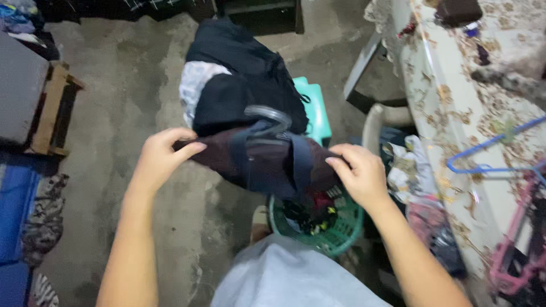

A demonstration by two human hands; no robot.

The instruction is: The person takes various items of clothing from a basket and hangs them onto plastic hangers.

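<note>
Dark maroon garment [267, 162] stretched between two hands at centre frame, above a green laundry basket [335, 227].

Left hand [162, 156] pinched shut on one edge of the cloth, right hand [358, 173] curled closed over the other; grey plastic hanger [270, 118] lodged at the top of the garment, seemingly threaded into the neck, though blur leaves that uncertain. Judged mid-way through fitting cloth onto hanger: shoulders yet to be squared. Next move likely calling for a steady grip and an even tug on both sides. Heap of dark clothes [244, 79] on a teal stool [315, 108] behind; blue hanger [489, 153] on the patterned surface [449, 85] at right.
</note>
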